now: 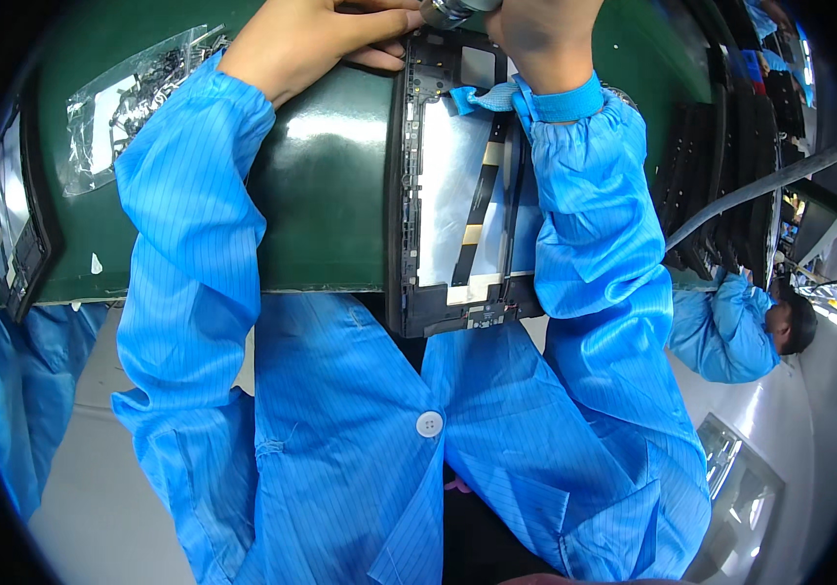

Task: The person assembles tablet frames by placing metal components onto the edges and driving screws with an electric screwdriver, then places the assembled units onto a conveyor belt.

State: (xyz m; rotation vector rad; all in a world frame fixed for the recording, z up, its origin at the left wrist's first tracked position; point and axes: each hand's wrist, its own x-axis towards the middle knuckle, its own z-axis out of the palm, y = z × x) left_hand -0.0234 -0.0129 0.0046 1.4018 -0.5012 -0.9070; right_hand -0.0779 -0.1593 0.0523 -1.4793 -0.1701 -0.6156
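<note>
The left hand (316,41) seemingly steadies the black-framed panel (444,190) at its far end, right hand (547,41) above it, though I cannot tell either grip's state.

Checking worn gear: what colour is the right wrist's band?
Blue band, best seen in head view.

Device: open, flat black rectangular frame (407,210), its long sides running away from the person.
Inside: bright silver metal plate (443,175), crossed by a slanting black strip with pale gold bands (478,195).
Place: near end juts past the near edge of the green bench (326,224); right side partly hidden.
Tool: shiny silver rounded metal piece (449,10) at the frame's far end, cut off from view.
</note>
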